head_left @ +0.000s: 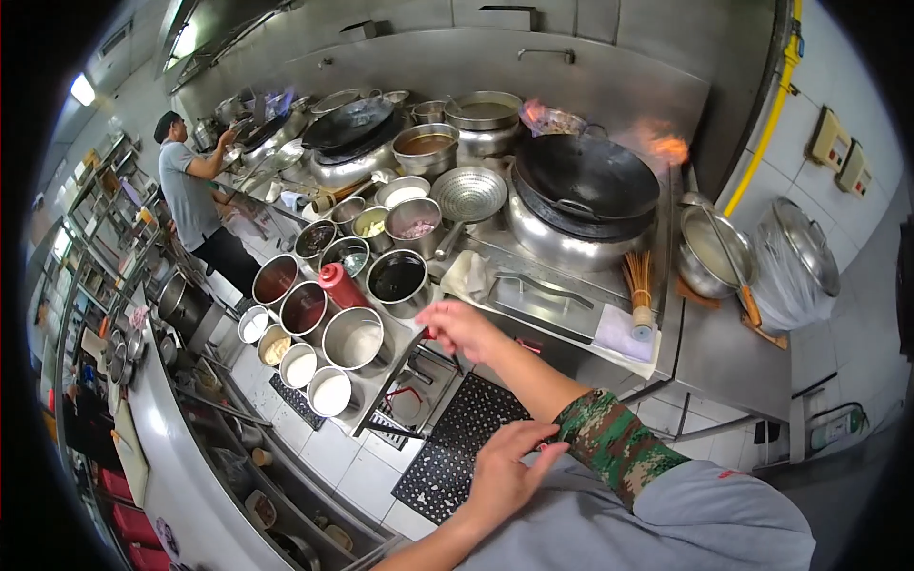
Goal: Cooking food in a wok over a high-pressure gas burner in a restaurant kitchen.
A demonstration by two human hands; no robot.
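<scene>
My right hand (459, 328) reaches out beside the rim of a steel pot of dark liquid (398, 281). Its fingers are loosely bent and apart, with nothing visible in them. A camouflage sleeve (609, 443) covers the upper part of that arm. Close to its cuff is my left hand (505, 471), fingers stretched out and thumb apart. Whether its fingertips touch the cuff, I cannot tell. A tiny red bit shows near that thumb. Left of my right hand stand a red squeeze bottle (341, 284) and a pot of pale contents (354, 341).
A black wok (586, 186) sits on a burner, with flames behind it. Nearby are a perforated ladle (468, 195), a bamboo brush (640, 290) and a basin (716, 252). A co-worker (195, 186) stands at another wok. A steel counter (181, 438) runs along the left; black mats (447, 447) cover some floor.
</scene>
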